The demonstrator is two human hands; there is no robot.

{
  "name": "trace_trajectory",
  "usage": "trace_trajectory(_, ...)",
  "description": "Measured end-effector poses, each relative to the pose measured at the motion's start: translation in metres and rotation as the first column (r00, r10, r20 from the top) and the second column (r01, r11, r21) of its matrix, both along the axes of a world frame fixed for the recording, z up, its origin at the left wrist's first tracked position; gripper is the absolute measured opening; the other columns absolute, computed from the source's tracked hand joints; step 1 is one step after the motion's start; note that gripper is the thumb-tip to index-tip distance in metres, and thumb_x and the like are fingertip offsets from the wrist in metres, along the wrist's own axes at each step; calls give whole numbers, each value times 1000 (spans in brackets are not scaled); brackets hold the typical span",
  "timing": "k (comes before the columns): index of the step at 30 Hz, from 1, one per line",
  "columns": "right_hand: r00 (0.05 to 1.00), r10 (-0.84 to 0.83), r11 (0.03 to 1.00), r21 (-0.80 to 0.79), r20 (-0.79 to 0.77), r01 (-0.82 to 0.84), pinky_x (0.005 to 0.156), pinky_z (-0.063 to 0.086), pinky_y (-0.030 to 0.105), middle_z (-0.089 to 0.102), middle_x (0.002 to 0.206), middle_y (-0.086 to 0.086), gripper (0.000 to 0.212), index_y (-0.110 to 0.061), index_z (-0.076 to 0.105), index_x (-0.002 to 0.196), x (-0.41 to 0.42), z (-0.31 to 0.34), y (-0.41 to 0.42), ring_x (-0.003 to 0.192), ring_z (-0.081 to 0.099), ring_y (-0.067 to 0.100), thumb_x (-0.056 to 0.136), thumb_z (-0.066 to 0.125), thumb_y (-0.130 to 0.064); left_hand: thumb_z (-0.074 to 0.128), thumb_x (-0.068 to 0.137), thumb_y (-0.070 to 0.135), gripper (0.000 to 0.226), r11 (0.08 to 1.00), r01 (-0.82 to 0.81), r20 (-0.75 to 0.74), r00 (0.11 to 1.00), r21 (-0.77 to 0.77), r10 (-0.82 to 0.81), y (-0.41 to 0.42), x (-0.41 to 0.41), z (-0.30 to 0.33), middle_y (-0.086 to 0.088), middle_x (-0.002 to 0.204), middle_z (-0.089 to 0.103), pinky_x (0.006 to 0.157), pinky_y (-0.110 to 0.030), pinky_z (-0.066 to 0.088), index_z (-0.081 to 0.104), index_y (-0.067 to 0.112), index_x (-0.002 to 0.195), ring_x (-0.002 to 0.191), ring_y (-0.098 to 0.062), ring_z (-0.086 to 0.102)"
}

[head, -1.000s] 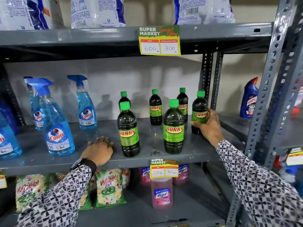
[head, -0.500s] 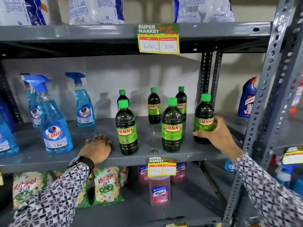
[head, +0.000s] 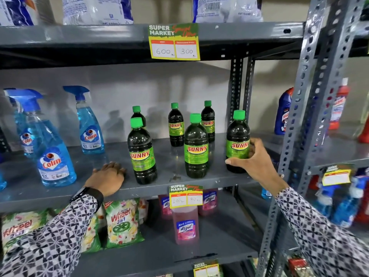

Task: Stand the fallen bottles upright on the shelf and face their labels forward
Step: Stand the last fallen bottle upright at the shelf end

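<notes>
The likeliest slip is the tall dark plastic bottle with the green cap and green SUNNY label [head: 238, 141] tipping off the front lip of the grey metal shelf [head: 199, 179], since it stands close to that edge and a hard twist could unseat it; its label also looks turned slightly aside, so a correction seems due. The right hand [head: 257, 162] curls partway round that bottle's lower half, thumb in front, fingers behind. The left hand [head: 107, 177] lies flat and spread on the shelf, holding nothing, just beside another upright SUNNY bottle [head: 142, 151].
</notes>
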State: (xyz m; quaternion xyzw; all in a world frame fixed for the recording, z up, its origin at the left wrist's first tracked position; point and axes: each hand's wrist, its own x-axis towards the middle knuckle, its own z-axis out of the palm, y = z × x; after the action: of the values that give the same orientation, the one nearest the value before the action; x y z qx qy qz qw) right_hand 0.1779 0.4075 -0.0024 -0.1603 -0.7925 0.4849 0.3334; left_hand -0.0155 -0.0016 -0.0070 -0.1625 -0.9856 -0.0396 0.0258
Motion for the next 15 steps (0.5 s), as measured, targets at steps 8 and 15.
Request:
trace_trajectory(8, 1000, -13, 1000, 8, -7, 13, 96, 55, 29, 66, 118, -16, 96, -26, 45, 141, 16, 3, -14, 108, 66, 2, 63, 97, -49, 34, 105, 34, 49, 977, -80, 15, 997, 195, 79, 0, 11, 3, -17, 160, 44, 120, -51, 32, 49, 14, 147, 147, -36, 43)
trace_trajectory(15, 855, -276, 867, 269, -440, 419, 85, 50, 44, 53, 104, -1, 29, -13, 57, 110, 29, 2, -77, 94, 52, 19, 95, 73, -32, 59, 97, 26, 34, 738, 47, -281, 939, 673, 196, -2, 48, 3, -13, 123, 76, 96, -42, 54, 73, 24, 128, 113, -37, 70)
